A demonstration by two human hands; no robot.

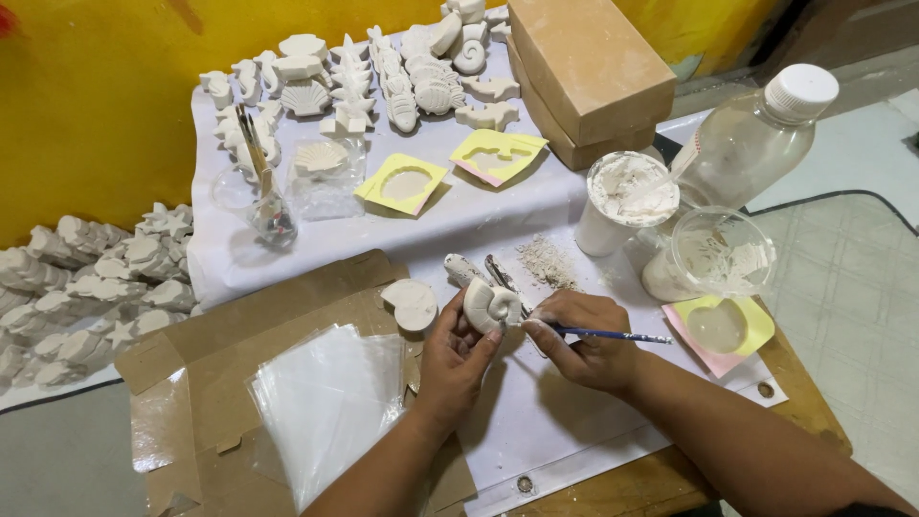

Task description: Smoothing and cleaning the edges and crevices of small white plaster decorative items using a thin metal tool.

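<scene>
My left hand [458, 356] holds a white plaster snail-shell cast [492, 305] up over the white sheet. My right hand [581, 337] grips a thin blue-handled brush [613, 335], its tip at the cast's right edge. A round plaster shell piece [412, 303] lies just left of the left hand, on the edge of the cardboard. A knife-like tool [500, 273] and another small cast [461, 268] lie just beyond the held piece.
Clear plastic bags [325, 397] lie on flattened cardboard [220, 369] at the left. Many plaster sea-shape casts [383, 77] fill the back. Yellow moulds [403, 184], a cardboard box [584, 72], a plaster-filled cup [622, 201], a clear cup [720, 254] and a bottle [751, 139] stand right.
</scene>
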